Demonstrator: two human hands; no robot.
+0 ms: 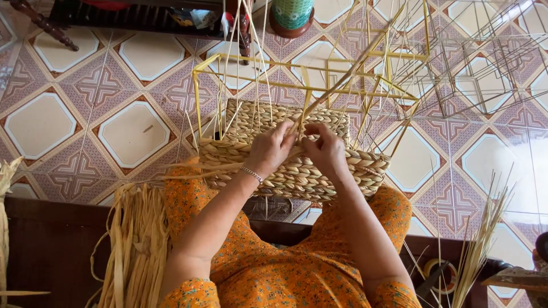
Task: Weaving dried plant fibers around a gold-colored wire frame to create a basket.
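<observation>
While resting on the lap, basket [297,165] woven only in the lower rows; upper yellow frame [308,85] bare, many rows left. Left hand [271,149] and right hand [325,149] closed, pinching one straw strand [228,167] at the top row.

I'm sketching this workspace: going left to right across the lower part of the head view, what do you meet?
Bundle of dried straw strips → left hand on the woven basket → right hand on that same basket → thin upright stalks → roll of tape lies just left of those stalks' base.
</observation>
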